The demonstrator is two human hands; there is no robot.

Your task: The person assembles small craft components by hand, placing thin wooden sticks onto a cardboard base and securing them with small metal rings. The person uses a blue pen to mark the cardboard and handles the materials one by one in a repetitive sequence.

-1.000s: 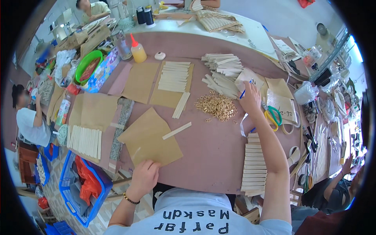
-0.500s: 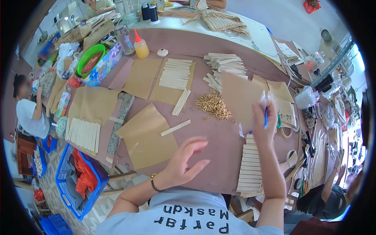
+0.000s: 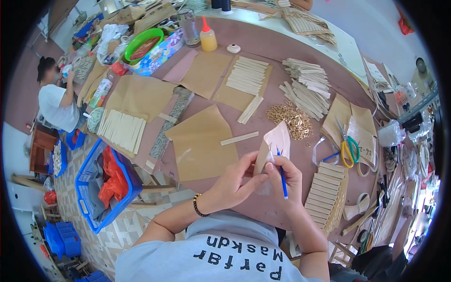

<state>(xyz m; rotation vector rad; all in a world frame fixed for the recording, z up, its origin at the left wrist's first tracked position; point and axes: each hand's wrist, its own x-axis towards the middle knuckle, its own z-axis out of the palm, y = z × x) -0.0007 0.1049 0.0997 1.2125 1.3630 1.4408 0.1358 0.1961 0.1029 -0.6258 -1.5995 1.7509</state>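
Pink sheet sits in our grip, pinched at its lower corner by left hand and right hand, both closed on it; right also clamps a blue pen. We judge marking barely begun, no lines visible on it. Just right of the grip lies a stack of strips; beyond it, brass rings and scissors. Left of the grip, brown paper on the worktop. Nothing blocks us.
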